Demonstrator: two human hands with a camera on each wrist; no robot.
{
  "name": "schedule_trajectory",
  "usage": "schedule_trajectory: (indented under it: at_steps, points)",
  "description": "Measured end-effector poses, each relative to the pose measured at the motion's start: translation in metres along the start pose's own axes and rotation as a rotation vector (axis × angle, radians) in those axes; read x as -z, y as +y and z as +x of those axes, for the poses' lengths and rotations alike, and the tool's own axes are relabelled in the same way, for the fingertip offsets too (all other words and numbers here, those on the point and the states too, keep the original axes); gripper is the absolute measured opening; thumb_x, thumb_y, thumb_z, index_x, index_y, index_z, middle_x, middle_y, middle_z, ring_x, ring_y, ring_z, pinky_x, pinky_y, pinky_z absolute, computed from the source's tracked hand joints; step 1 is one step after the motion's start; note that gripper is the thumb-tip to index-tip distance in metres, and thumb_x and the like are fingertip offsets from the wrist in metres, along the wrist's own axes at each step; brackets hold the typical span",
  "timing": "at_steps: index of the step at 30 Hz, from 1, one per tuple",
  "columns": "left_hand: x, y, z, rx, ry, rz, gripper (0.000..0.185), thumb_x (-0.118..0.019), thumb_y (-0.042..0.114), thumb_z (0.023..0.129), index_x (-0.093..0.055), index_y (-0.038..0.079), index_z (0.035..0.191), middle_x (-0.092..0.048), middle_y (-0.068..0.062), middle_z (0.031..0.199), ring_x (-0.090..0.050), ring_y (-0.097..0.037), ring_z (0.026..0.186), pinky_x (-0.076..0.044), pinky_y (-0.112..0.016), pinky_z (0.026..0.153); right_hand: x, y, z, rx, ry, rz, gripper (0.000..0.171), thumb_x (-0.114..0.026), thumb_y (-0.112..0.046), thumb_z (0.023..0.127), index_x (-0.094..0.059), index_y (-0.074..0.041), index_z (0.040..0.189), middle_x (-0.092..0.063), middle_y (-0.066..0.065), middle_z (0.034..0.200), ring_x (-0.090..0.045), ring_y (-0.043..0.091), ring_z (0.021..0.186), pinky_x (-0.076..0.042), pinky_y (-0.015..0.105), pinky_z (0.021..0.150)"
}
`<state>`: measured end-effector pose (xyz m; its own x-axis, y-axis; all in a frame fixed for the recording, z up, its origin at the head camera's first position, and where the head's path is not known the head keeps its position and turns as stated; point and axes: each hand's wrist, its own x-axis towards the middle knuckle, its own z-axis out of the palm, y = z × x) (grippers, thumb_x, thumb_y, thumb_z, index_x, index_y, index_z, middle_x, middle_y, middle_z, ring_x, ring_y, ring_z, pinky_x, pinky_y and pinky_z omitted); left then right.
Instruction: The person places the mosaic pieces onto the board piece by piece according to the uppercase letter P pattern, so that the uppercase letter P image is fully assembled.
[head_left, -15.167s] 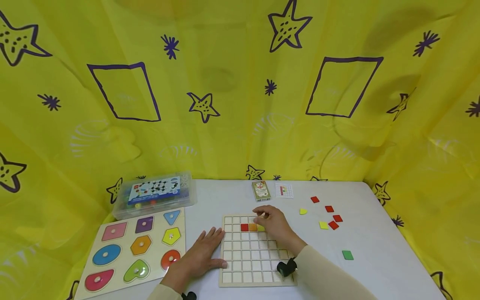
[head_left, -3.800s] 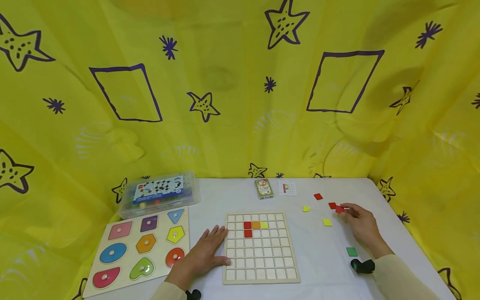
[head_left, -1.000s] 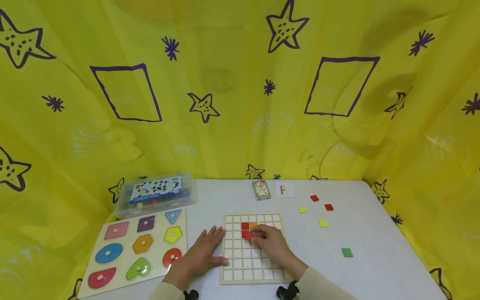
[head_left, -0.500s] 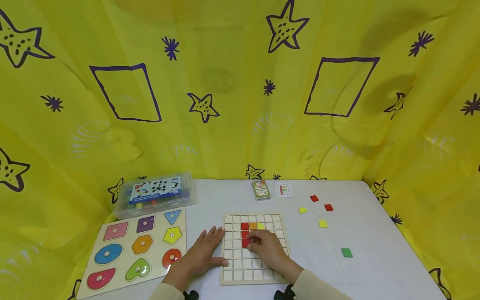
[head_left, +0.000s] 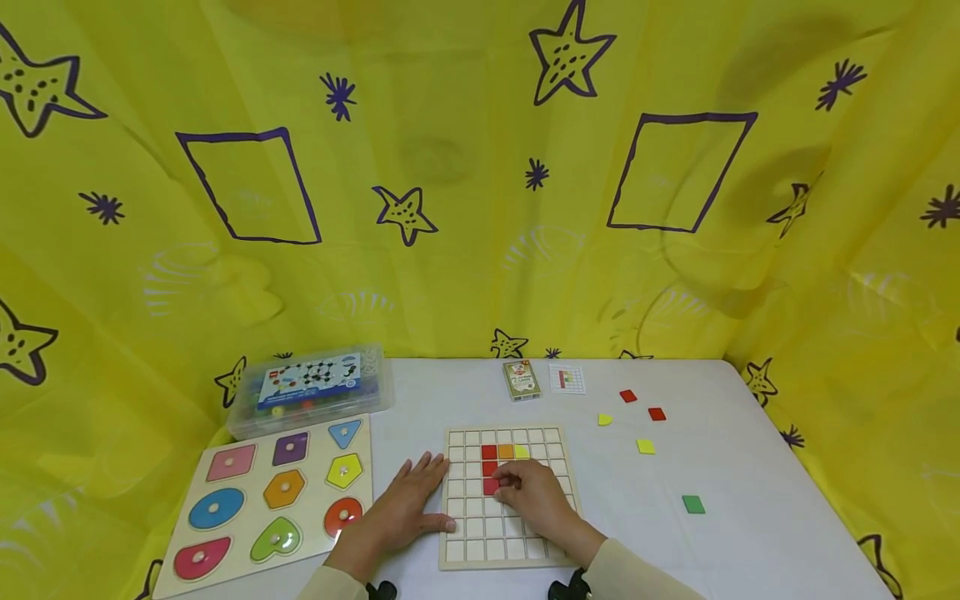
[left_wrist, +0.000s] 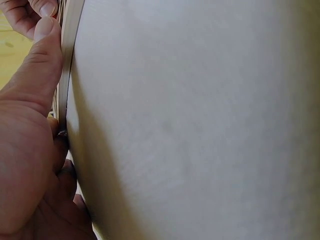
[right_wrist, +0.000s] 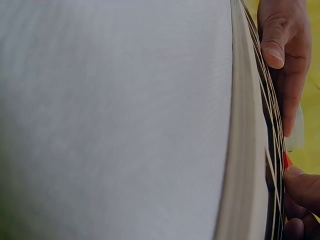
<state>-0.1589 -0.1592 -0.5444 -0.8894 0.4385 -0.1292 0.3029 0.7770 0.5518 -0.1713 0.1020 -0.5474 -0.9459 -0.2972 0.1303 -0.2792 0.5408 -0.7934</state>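
Observation:
A wooden grid board [head_left: 525, 557] lies in front of me on the white table. It holds two red tiles [head_left: 489, 460] stacked in a column, with an orange tile [head_left: 506, 452] and a yellow tile [head_left: 522, 452] to their right. My right hand [head_left: 517, 493] rests on the board and pinches a third red tile [head_left: 491, 487] in the cell just below the red column; the right wrist view shows that red tile [right_wrist: 286, 160] at my fingertips [right_wrist: 300, 187]. My left hand [head_left: 420, 492] lies flat on the table, its thumb [left_wrist: 42, 55] against the board's left edge [left_wrist: 67, 60].
Loose tiles lie to the right: two red [head_left: 657, 413], two yellow [head_left: 646, 447], one green [head_left: 693, 504]. A card box [head_left: 521, 380] and a pattern card [head_left: 567, 379] sit behind the board. To the left are a shape puzzle [head_left: 273, 500] and a clear plastic box [head_left: 311, 387]. Yellow cloth surrounds the table.
Over the last second my right hand carried the red tile down to the cell below the two red ones and has stayed there. My left hand has not moved.

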Motion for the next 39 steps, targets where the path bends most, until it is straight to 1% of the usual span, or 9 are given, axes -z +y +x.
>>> schedule_trajectory:
  at_steps: [10,18,20,24,27,30,33,39]
  points:
    - [0.001,0.002,0.0,0.013,-0.004,-0.016,0.103,-0.08,0.056,0.084,-0.038,0.004,0.163,-0.035,-0.013,0.171,-0.022,-0.038,0.162,-0.013,-0.063,0.132,-0.001,0.003,0.0,-0.004,-0.001,0.003,0.017,-0.086,-0.006,0.085,-0.079,-0.009,0.1,-0.069,-0.006,0.086,-0.054,0.002,0.078,-0.049,0.02,0.068]
    - [0.001,0.0,0.0,0.013,-0.008,-0.009,0.103,-0.079,0.057,0.085,-0.038,0.005,0.163,-0.035,-0.013,0.171,-0.022,-0.038,0.162,-0.013,-0.062,0.132,-0.001,0.003,-0.001,-0.016,-0.004,0.019,0.018,-0.086,-0.006,0.086,-0.079,-0.008,0.103,-0.069,-0.006,0.086,-0.054,0.003,0.078,-0.05,0.02,0.068]
    - [0.0,0.0,0.0,0.008,-0.006,-0.008,0.103,-0.079,0.057,0.085,-0.038,0.004,0.163,-0.035,-0.013,0.171,-0.022,-0.038,0.162,-0.013,-0.062,0.132,0.0,0.002,-0.001,-0.032,-0.01,0.049,0.019,-0.085,-0.005,0.087,-0.079,-0.008,0.105,-0.07,-0.004,0.09,-0.056,0.005,0.08,-0.051,0.02,0.069]
    - [0.001,0.0,0.0,0.003,-0.001,-0.009,0.103,-0.08,0.056,0.085,-0.038,0.004,0.163,-0.035,-0.014,0.171,-0.022,-0.038,0.162,-0.013,-0.062,0.132,0.003,0.0,0.001,-0.076,-0.032,0.164,0.021,-0.081,-0.006,0.089,-0.078,-0.007,0.11,-0.073,0.001,0.097,-0.06,0.011,0.085,-0.053,0.02,0.073]
    - [0.0,0.001,0.0,0.002,0.001,-0.007,0.103,-0.08,0.056,0.085,-0.038,0.004,0.163,-0.035,-0.014,0.171,-0.022,-0.038,0.162,-0.013,-0.062,0.132,0.005,0.001,0.002,-0.093,-0.038,0.23,0.021,-0.081,-0.008,0.09,-0.078,-0.007,0.11,-0.074,0.003,0.099,-0.06,0.011,0.084,-0.052,0.02,0.072]
    - [0.001,0.001,0.0,0.001,0.002,-0.004,0.103,-0.08,0.057,0.085,-0.038,0.004,0.163,-0.035,-0.014,0.171,-0.023,-0.038,0.162,-0.013,-0.062,0.132,0.007,0.003,0.003,-0.095,-0.035,0.256,0.02,-0.082,-0.01,0.09,-0.078,-0.007,0.109,-0.074,0.003,0.098,-0.058,0.009,0.081,-0.05,0.019,0.07]
    - [0.0,0.001,0.0,-0.001,0.002,0.002,0.103,-0.08,0.057,0.085,-0.038,0.004,0.163,-0.036,-0.014,0.171,-0.023,-0.038,0.162,-0.014,-0.062,0.132,0.01,0.003,0.004,-0.103,-0.034,0.288,0.019,-0.081,-0.009,0.091,-0.078,-0.006,0.109,-0.073,0.004,0.096,-0.058,0.008,0.082,-0.05,0.019,0.071]
    - [-0.001,-0.001,0.001,-0.001,0.004,0.009,0.104,-0.08,0.057,0.085,-0.037,0.004,0.163,-0.035,-0.014,0.171,-0.023,-0.038,0.162,-0.014,-0.062,0.132,0.019,0.001,0.008,-0.13,-0.02,0.356,0.023,-0.079,-0.005,0.092,-0.077,-0.003,0.115,-0.072,0.007,0.102,-0.059,0.013,0.089,-0.052,0.018,0.074]
